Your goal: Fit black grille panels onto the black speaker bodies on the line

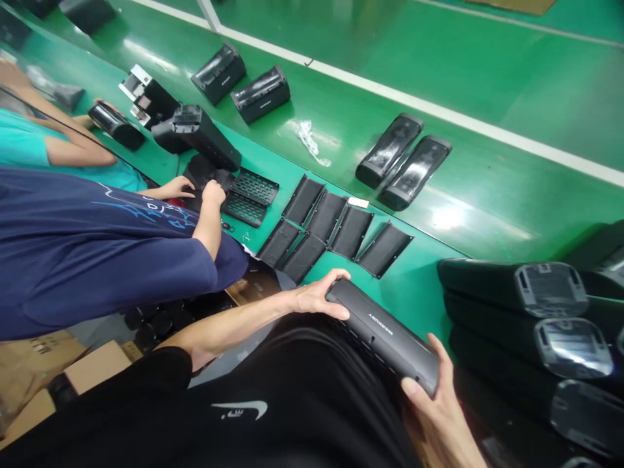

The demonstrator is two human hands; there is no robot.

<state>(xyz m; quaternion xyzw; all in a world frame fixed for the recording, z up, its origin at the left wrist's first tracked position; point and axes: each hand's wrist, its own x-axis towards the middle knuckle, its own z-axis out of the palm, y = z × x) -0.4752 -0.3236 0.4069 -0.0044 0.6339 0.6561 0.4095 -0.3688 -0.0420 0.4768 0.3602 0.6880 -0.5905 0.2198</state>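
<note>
Held housing (390, 328): dark grey, white lettering. Nearest shirt (292, 370): black, white swoosh. Neighbouring shirt (107, 253): navy, white-and-blue print. Far surface (439, 58): green, white stripe. Worktop (414, 273): green. Flat panels (351, 232): black. Grilles (256, 186): black, repeated slot pattern. Cartons (97, 369): brown.

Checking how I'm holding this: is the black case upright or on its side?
On its side: the case's long, lettered face shows, with the left hand and right hand at opposite ends.

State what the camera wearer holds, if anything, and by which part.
A black MERKURY casing, held by its two ends: the left hand grips one end, the right hand the other.
</note>
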